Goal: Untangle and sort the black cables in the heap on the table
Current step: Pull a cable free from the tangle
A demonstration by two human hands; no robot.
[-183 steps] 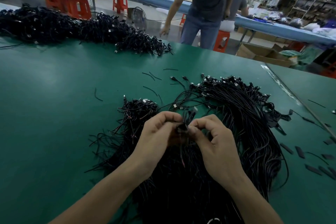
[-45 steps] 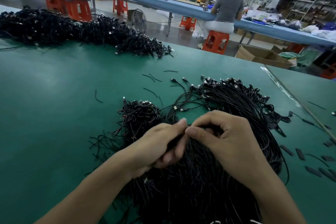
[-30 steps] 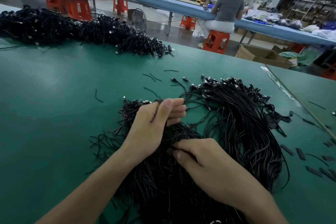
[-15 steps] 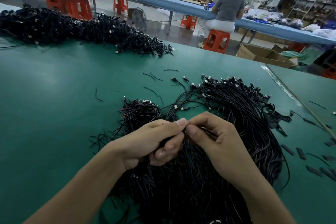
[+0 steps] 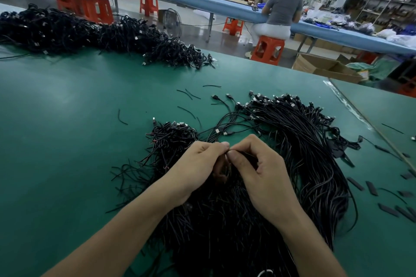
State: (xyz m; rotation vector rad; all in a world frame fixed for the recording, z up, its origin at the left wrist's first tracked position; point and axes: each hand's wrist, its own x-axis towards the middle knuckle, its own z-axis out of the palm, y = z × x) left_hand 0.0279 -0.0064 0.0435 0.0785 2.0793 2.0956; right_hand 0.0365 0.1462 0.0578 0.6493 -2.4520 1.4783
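Green table (image 5: 67, 119) holds tangled black cables (image 5: 304, 153), thin, plug-tipped.

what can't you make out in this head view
How many cables the left hand and right hand pinch: their curled fingers cover the spot.
Near end of the heap: cut off by the bottom edge.
Contents of the shelf: blurred and too small.

On the table (image 5: 67, 119): near heap (image 5: 304, 153) at 6 o'clock, under left hand (image 5: 195, 168) and right hand (image 5: 263, 177); far heap (image 5: 90, 33) at 10 o'clock; short pieces (image 5: 371, 189) at 4 o'clock.
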